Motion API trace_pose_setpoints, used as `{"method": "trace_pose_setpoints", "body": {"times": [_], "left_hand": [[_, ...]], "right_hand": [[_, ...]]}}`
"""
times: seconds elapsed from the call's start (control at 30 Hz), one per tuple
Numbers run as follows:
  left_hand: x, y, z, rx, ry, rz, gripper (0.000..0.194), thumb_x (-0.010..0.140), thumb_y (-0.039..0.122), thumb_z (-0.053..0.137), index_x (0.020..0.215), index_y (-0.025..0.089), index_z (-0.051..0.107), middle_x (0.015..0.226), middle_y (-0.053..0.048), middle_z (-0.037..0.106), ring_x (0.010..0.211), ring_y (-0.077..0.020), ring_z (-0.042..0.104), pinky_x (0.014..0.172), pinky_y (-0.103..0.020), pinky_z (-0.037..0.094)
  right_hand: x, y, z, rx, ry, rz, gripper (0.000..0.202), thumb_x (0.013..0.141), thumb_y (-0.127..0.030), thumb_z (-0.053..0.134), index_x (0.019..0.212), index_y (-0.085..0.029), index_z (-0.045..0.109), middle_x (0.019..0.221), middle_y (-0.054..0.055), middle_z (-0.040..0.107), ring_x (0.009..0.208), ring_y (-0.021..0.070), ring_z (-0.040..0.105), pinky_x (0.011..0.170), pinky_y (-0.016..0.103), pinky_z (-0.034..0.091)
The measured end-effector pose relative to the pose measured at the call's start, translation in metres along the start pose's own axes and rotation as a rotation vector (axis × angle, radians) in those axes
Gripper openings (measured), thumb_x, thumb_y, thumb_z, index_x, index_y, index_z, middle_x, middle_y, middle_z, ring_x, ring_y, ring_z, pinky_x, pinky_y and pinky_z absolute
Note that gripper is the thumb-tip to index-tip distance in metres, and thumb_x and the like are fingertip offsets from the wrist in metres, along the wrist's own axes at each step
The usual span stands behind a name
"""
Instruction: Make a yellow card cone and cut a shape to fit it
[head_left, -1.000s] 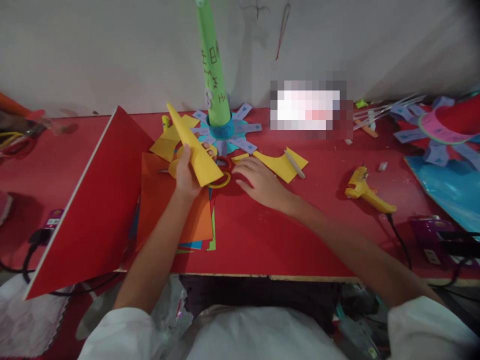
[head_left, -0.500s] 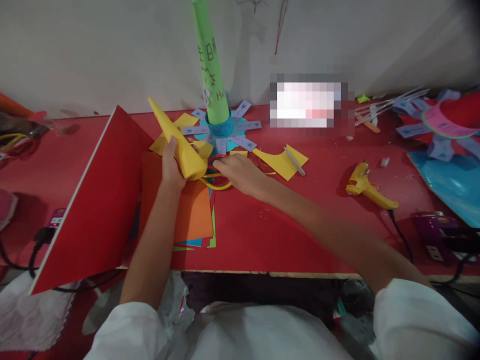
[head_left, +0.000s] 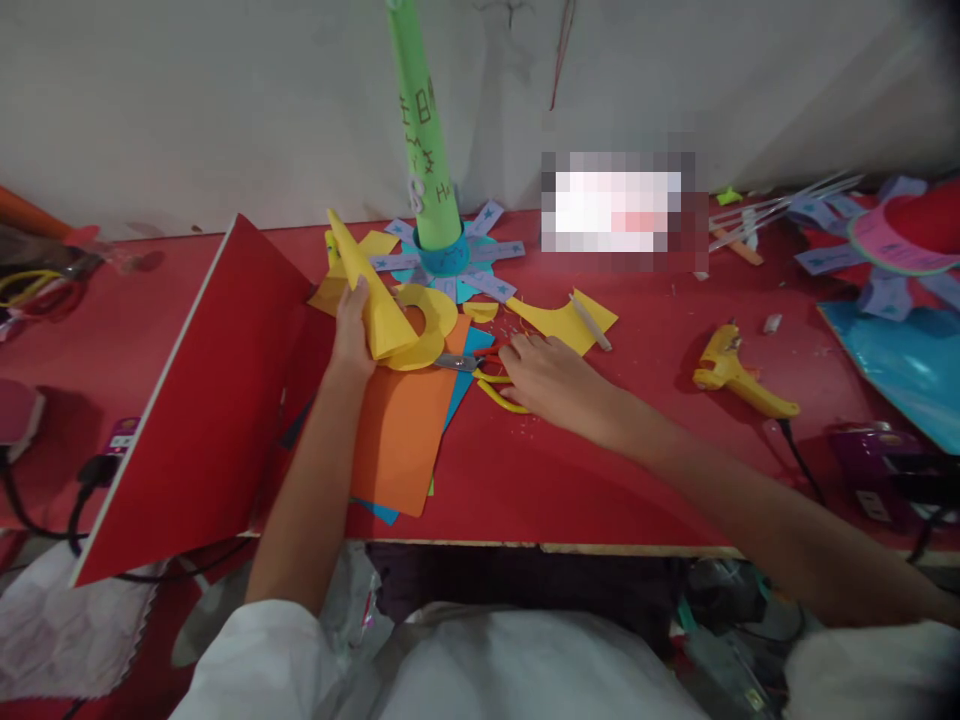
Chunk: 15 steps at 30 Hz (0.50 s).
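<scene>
My left hand (head_left: 352,325) is closed around a yellow paper cone (head_left: 377,300), its tip leaning up and left. Beside the cone's wide end shows a yellow paper ring (head_left: 442,310) with a round opening; whether the left fingers also grip it is hidden. My right hand (head_left: 551,370) grips scissors (head_left: 491,383) with red and yellow handles, their blades pointing left at the ring's lower edge. Orange sheets (head_left: 397,430) and blue paper (head_left: 466,372) lie beneath. Behind stands a tall green paper cone (head_left: 431,150) with a blue band and purple strips round its base.
A red folded board (head_left: 195,420) stands left of my left arm. On the right lie a yellow glue gun (head_left: 739,375), a yellow paper offcut (head_left: 551,318) with a white pen (head_left: 591,320), and a blue sheet (head_left: 900,365). A second paper piece with a pink ring (head_left: 892,240) sits far right.
My right hand and the scissors have moved right and slightly toward me, away from the cone. The yellow ring now shows more fully. The orange sheet has shifted toward me.
</scene>
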<state>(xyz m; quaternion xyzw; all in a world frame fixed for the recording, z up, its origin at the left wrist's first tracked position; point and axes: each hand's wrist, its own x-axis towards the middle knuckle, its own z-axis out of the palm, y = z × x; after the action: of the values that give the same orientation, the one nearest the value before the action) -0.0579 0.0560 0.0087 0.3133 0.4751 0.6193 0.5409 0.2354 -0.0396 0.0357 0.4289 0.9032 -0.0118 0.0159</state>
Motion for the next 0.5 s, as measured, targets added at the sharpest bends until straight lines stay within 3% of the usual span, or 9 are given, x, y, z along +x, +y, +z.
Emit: {"method": "trace_pose_setpoints", "body": {"times": [0.07, 0.17, 0.23, 0.3, 0.37, 0.5], "left_hand": [[0.002, -0.001, -0.003, 0.021, -0.001, 0.013, 0.027, 0.104, 0.048, 0.066, 0.113, 0.023, 0.066, 0.088, -0.002, 0.077, 0.070, -0.0155, 0.072, 0.076, -0.033, 0.060], [0.005, -0.003, -0.009, 0.051, -0.014, 0.019, 0.041, 0.097, 0.060, 0.074, 0.114, 0.024, 0.065, 0.089, 0.001, 0.076, 0.073, -0.0139, 0.070, 0.079, -0.034, 0.059], [0.007, -0.004, -0.013, 0.075, -0.032, 0.013, 0.053, 0.091, 0.069, 0.079, 0.117, 0.025, 0.065, 0.091, 0.002, 0.076, 0.081, -0.0131, 0.070, 0.083, -0.034, 0.059], [0.009, -0.005, -0.016, 0.100, -0.044, 0.020, 0.063, 0.086, 0.075, 0.082, 0.120, 0.025, 0.065, 0.093, 0.002, 0.077, 0.089, -0.0152, 0.072, 0.086, -0.036, 0.059], [0.011, -0.005, -0.017, 0.107, -0.056, 0.036, 0.061, 0.086, 0.074, 0.081, 0.121, 0.026, 0.065, 0.093, 0.001, 0.076, 0.089, -0.0171, 0.074, 0.084, -0.037, 0.059], [0.011, -0.006, -0.016, 0.069, -0.064, 0.053, 0.046, 0.092, 0.061, 0.077, 0.118, 0.026, 0.065, 0.093, 0.000, 0.075, 0.074, -0.0145, 0.071, 0.078, -0.035, 0.061]], "right_hand": [[0.008, -0.001, 0.006, 0.001, 0.024, -0.023, 0.025, 0.109, -0.025, 0.062, 0.124, -0.005, 0.066, 0.116, 0.022, 0.072, 0.109, 0.0361, 0.067, 0.091, 0.044, 0.048], [0.006, 0.003, 0.007, 0.011, 0.059, -0.085, 0.019, 0.106, -0.006, 0.053, 0.121, -0.007, 0.065, 0.116, 0.020, 0.069, 0.106, 0.0337, 0.066, 0.088, 0.042, 0.048], [-0.005, 0.007, 0.003, 0.013, 0.073, -0.069, 0.038, 0.093, 0.011, 0.045, 0.120, -0.009, 0.063, 0.117, 0.018, 0.067, 0.099, 0.0303, 0.065, 0.080, 0.039, 0.047], [-0.018, 0.012, -0.004, 0.034, 0.075, -0.031, 0.050, 0.084, 0.016, 0.040, 0.121, -0.012, 0.060, 0.119, 0.016, 0.064, 0.089, 0.0257, 0.064, 0.071, 0.036, 0.044], [-0.030, 0.017, -0.011, 0.046, 0.092, 0.011, 0.047, 0.085, 0.015, 0.041, 0.117, -0.014, 0.059, 0.119, 0.015, 0.063, 0.085, 0.0243, 0.063, 0.068, 0.035, 0.044], [-0.047, 0.024, -0.019, 0.006, 0.126, 0.053, 0.039, 0.089, 0.012, 0.047, 0.114, -0.014, 0.061, 0.116, 0.017, 0.066, 0.099, 0.0298, 0.067, 0.080, 0.038, 0.050]]}}
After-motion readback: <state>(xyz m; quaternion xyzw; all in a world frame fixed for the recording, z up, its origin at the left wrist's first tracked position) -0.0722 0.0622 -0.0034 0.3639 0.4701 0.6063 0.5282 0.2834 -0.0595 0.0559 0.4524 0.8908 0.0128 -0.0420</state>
